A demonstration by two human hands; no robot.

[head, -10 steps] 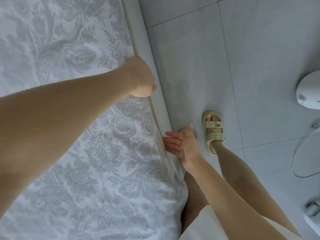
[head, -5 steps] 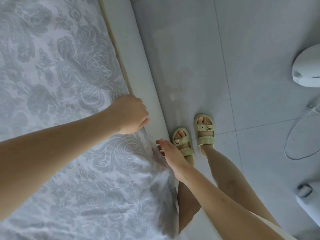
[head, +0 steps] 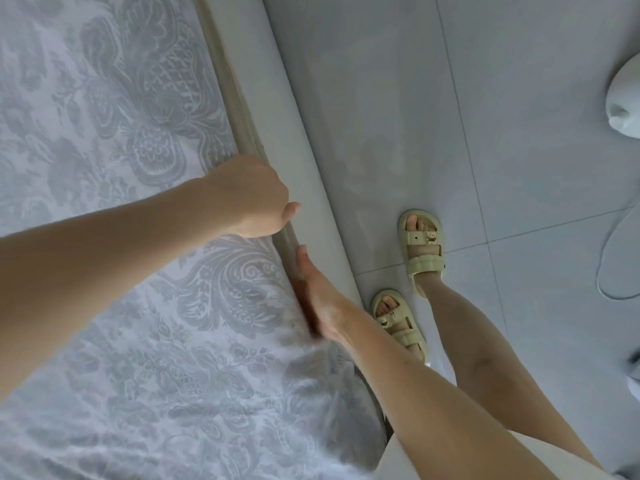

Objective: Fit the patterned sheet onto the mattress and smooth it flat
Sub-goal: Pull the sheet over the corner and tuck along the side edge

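Observation:
The patterned sheet [head: 121, 140], pale with grey paisley print, covers the mattress top across the left of the view. Its edge runs diagonally along the mattress side [head: 242, 109], which shows as a beige strip above a light bed frame [head: 304, 161]. My left hand [head: 249, 199] is curled into a fist at that edge, gripping the sheet's border. My right hand [head: 318, 299] lies flat with fingers straight, pressed edge-on between the sheet's side and the bed frame just below the left hand. Its fingertips are partly hidden behind the fabric.
Grey floor tiles [head: 502, 116] fill the right side. My feet in pale green sandals [head: 420, 251] stand close to the bed frame. A white rounded appliance [head: 623, 102] with a thin white cable [head: 609, 258] sits at the right edge.
My left hand has slid down along the sheet's edge, still fisted. My right hand has moved from hovering off the bed to pressing flat into the gap at the mattress side.

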